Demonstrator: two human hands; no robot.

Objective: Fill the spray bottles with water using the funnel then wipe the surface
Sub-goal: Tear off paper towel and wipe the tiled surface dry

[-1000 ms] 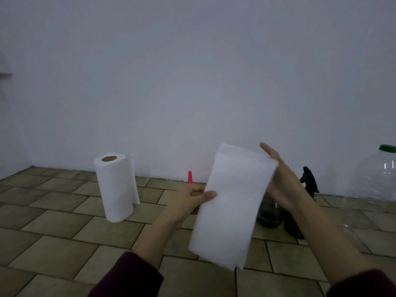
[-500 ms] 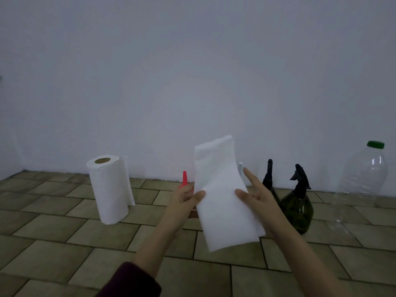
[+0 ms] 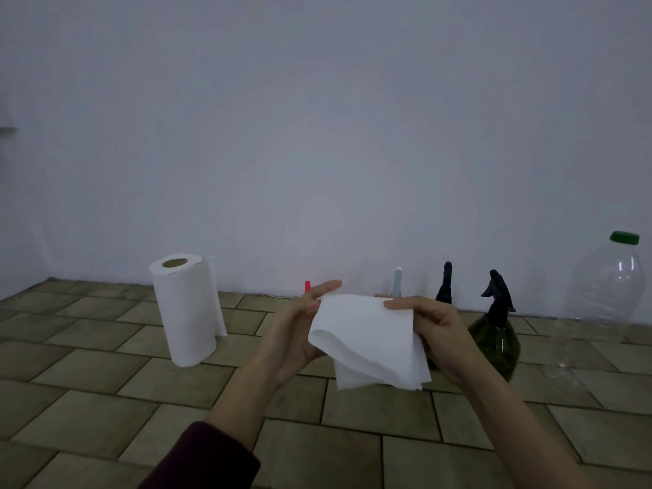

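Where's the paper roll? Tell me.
In the head view, the paper roll stands upright on the tiled surface at left, near the wall, left of both hands.

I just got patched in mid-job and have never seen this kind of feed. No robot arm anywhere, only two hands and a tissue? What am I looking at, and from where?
There is no machine here. A person does the job with bare hands, and the single camera sits on their head, looking forward and down.

The left hand and the right hand hold a folded paper towel sheet between them, above the tiled surface.

Standing on the tiles: a paper towel roll to the left, a green spray bottle with a black trigger head to the right, and a large clear bottle with a green cap at the far right. Behind the hands, only the tops of three more bottles show: red, grey, and black.

No funnel is in view.
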